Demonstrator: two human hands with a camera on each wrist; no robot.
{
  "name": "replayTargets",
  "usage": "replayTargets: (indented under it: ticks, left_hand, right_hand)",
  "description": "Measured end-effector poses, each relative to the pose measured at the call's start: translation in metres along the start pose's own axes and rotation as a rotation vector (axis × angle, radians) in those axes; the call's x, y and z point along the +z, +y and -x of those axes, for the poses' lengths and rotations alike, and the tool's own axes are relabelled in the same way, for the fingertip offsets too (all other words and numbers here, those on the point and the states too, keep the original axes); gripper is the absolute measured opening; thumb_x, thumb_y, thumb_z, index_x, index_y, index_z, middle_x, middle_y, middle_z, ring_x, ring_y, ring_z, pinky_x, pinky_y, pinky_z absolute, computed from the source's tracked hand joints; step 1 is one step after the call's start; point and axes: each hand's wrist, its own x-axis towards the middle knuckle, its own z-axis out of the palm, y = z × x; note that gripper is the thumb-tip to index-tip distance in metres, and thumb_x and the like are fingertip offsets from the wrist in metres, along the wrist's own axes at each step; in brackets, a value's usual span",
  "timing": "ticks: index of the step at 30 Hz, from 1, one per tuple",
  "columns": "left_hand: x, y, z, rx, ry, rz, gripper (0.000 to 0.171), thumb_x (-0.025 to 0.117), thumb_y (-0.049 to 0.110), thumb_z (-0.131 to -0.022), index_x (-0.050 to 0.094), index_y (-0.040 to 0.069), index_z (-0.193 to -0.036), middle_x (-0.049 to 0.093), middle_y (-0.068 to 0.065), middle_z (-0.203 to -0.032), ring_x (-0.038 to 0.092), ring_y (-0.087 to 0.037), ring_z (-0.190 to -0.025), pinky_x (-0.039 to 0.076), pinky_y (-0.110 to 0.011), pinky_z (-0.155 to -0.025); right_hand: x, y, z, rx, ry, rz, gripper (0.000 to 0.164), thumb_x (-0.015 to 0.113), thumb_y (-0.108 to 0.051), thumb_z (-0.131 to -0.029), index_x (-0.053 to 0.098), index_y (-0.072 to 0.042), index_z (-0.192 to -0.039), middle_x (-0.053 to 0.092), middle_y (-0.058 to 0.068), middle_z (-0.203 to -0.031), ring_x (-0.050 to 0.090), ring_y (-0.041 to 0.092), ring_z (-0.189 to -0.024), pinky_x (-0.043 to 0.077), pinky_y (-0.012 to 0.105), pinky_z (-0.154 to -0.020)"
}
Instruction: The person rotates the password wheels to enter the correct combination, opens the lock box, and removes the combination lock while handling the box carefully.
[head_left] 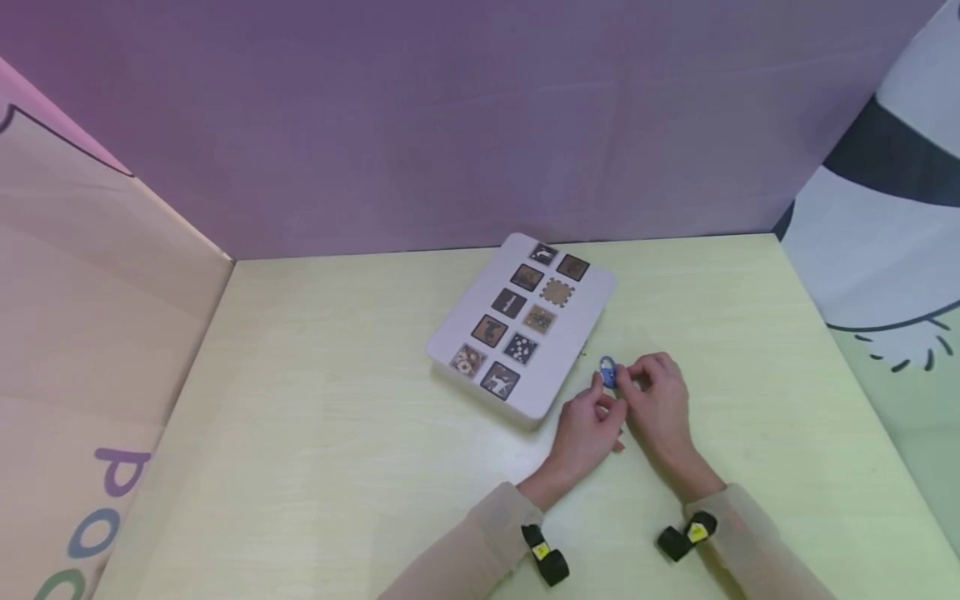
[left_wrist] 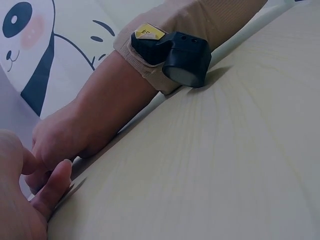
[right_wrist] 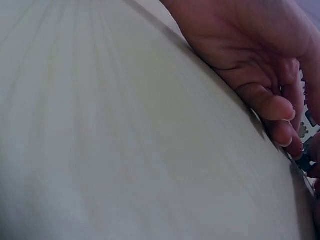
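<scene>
A small blue padlock (head_left: pixel 608 372), with its looped shackle uppermost, stands between the fingertips of both hands in the head view. My right hand (head_left: pixel 662 407) pinches its right side with thumb and bent fingers. From the left and below, my left hand (head_left: pixel 587 427) holds it too, a fingertip at its left edge. In the right wrist view only a bit of the blue padlock (right_wrist: pixel 304 161) shows among the fingers. The left wrist view has the right hand (left_wrist: pixel 62 145) beyond the left one, and there the padlock is hidden.
A white box (head_left: pixel 566 379) printed with small square pictures lies slanted just left of the hands. A tiny brass-coloured piece (head_left: pixel 583 352) sticks out at its right side. Purple wall (head_left: pixel 450 125) borders the back of the pale table (head_left: pixel 315 433), with printed panels at both sides.
</scene>
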Motion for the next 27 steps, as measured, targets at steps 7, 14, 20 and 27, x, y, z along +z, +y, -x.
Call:
replayTargets:
  ticks: [7,14,20,27]
  left_hand:
    - [0.0002,-0.0004,0.0001,0.004,0.002,0.004,0.068,0.063,0.023,-0.102,0.033,-0.004,-0.156,0.067,0.008,-0.089,0.062,-0.007,-0.051,0.053,-0.021,-0.047]
    - [0.0015,-0.0007,-0.0002,-0.012,0.016,0.022,0.067,0.064,0.023,-0.102,0.034,-0.002,-0.157,0.066,0.007,-0.089,0.061,-0.007,-0.052,0.055,-0.021,-0.049]
    - [0.0013,-0.0007,0.0004,-0.018,0.023,0.029,0.067,0.065,0.022,-0.101,0.035,0.0,-0.157,0.066,0.007,-0.089,0.062,-0.006,-0.052,0.057,-0.022,-0.05]
    - [0.0002,-0.0001,0.0012,-0.013,0.019,0.042,0.066,0.064,0.019,-0.101,0.036,0.002,-0.158,0.064,0.007,-0.09,0.062,-0.007,-0.055,0.059,-0.022,-0.053]
  right_hand:
    - [-0.0003,-0.0006,-0.0001,-0.002,0.002,-0.003,0.019,0.072,-0.013,-0.095,0.067,0.003,-0.086,0.059,0.014,-0.096,0.051,0.023,-0.088,0.041,0.028,-0.075]
    - [-0.0002,-0.0001,-0.0002,-0.014,0.011,-0.007,0.019,0.072,-0.012,-0.095,0.066,0.003,-0.085,0.059,0.014,-0.095,0.051,0.024,-0.089,0.04,0.028,-0.076]
    - [-0.0007,-0.001,0.0006,0.001,0.007,-0.003,0.019,0.071,-0.013,-0.095,0.066,0.002,-0.085,0.059,0.014,-0.095,0.051,0.023,-0.088,0.04,0.028,-0.075]
    - [-0.0011,-0.0023,0.0005,0.0,0.004,-0.004,0.02,0.071,-0.014,-0.096,0.066,0.002,-0.086,0.059,0.014,-0.095,0.051,0.023,-0.088,0.04,0.028,-0.075]
